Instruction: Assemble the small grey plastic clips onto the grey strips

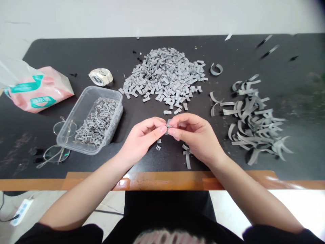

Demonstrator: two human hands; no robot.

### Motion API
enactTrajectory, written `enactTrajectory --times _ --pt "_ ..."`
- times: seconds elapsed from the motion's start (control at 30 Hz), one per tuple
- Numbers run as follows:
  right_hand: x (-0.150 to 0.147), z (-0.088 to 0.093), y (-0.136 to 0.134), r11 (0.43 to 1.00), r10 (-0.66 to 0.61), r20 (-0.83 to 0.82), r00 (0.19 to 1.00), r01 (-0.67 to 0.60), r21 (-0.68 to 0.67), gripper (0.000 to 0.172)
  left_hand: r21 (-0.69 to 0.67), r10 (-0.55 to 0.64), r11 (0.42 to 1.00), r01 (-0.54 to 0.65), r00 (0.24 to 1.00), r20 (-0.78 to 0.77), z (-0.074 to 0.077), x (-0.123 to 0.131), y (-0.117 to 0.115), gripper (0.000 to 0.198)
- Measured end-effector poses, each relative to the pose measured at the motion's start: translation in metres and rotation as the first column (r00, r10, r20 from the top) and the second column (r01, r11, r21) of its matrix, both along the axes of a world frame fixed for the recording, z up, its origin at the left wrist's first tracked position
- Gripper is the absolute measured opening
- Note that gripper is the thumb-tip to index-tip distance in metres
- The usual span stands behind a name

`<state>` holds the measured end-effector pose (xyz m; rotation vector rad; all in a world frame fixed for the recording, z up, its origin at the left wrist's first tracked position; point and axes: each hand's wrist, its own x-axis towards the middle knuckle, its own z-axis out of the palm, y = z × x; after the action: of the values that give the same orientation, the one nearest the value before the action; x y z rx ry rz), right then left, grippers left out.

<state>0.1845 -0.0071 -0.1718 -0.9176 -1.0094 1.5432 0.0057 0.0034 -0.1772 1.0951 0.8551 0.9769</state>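
One black table (76, 51) bore everything. Across it lay a pile of gray strips (251, 118), curled and cut, and a larger heap of small gray pieces (165, 76) at the middle. Toward the left side sat a pink bag (42, 91) and a clear plastic tub (101, 91) filled with more pieces, with glasses (59, 142) just beside it and a tape roll (101, 77) behind it. Between the tub and the strips, the left hand (142, 135) and right hand (195, 135) met above the table, both closed into a pinch, their fingertips nearly touching. Together they gripped one small gray piece (168, 126), held just in front of the heap. Below them lay two loose pieces (158, 147) near the left hand and a short strip (187, 156) under the right hand.
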Motion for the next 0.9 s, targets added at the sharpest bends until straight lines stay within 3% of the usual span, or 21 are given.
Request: enactTrajectory --times 0.17,0.27,0.4,0.57,0.9 --pt "0.0 0.003 0.001 0.997 -0.004 0.016 1.0 0.005 -0.077 0.028 0.022 -0.055 0.998 0.055 0.998 0.004 0.004 0.004 -0.002 0.012" --pt "0.003 0.004 0.003 0.99 0.058 -0.042 0.997 -0.063 -0.128 0.029 0.032 -0.084 0.996 0.083 0.996 0.011 0.005 0.004 -0.002 0.011" --pt "0.007 0.005 0.004 0.971 0.146 -0.145 0.979 -0.17 -0.169 0.022 0.009 -0.076 0.997 0.075 0.994 0.084 0.003 0.003 -0.001 0.005" --pt "0.012 0.007 0.004 0.975 0.094 -0.182 0.979 -0.128 -0.184 0.009 0.044 -0.052 0.998 0.048 0.995 0.09 0.001 -0.001 0.0 0.008" --pt "0.01 0.006 0.003 0.959 0.14 -0.15 0.979 -0.172 -0.227 0.01 0.125 -0.089 0.989 0.08 0.994 0.068 0.004 -0.002 -0.003 0.024"
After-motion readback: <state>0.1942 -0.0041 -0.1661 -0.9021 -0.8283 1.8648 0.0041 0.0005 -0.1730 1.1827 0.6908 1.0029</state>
